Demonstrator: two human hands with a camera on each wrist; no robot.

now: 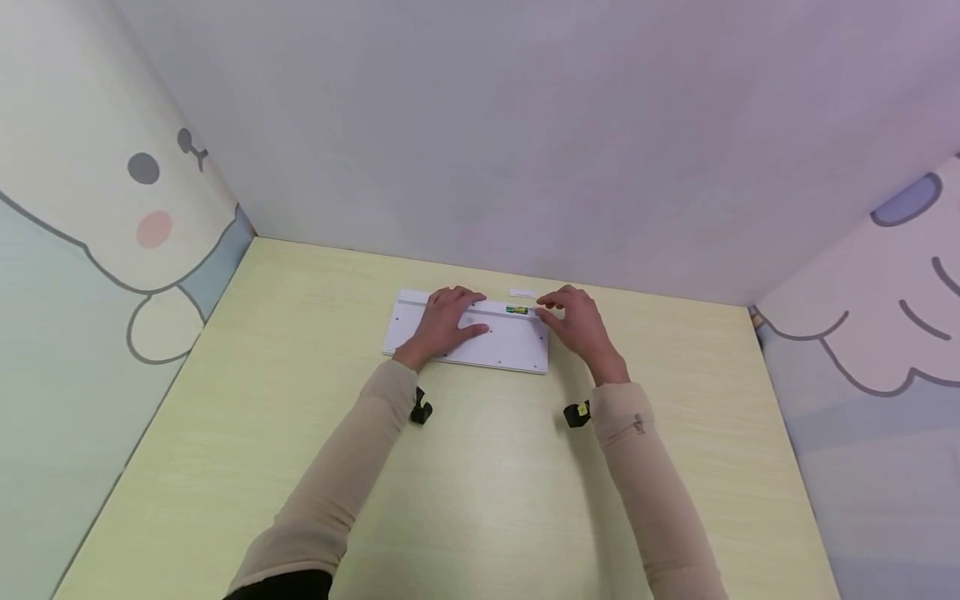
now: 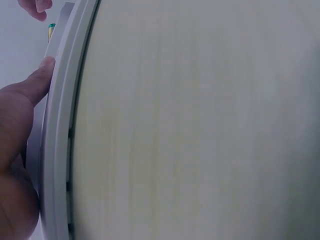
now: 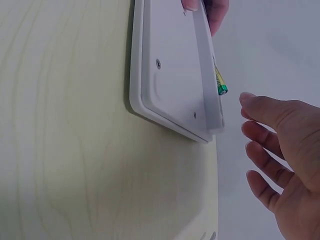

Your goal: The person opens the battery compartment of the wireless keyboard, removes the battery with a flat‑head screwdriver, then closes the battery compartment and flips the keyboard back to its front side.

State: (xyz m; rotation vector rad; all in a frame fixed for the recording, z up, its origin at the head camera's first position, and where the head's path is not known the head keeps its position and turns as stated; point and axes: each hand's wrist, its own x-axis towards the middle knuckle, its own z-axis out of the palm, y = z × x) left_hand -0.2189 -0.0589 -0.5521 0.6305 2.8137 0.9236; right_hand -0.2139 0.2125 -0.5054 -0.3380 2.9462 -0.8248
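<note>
Pale table (image 1: 480, 492), grey wall (image 1: 487, 150) behind. My right grip (image 1: 581, 325), loosely parted and empty, hangs beside the battery (image 1: 517, 310) in the upturned white keyboard (image 1: 513, 343); my left grip (image 1: 442, 321), thumb spread, covers part of its underside. Beyond lies a small white strip (image 1: 522, 292).

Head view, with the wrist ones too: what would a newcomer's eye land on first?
Probably the green-and-yellow battery at the far side of the white panel, far back on the table. The left hand lies on that panel, while the right hand is poised just right of the battery, not touching it. Then the cartoon face on the left wall stands out.
</note>
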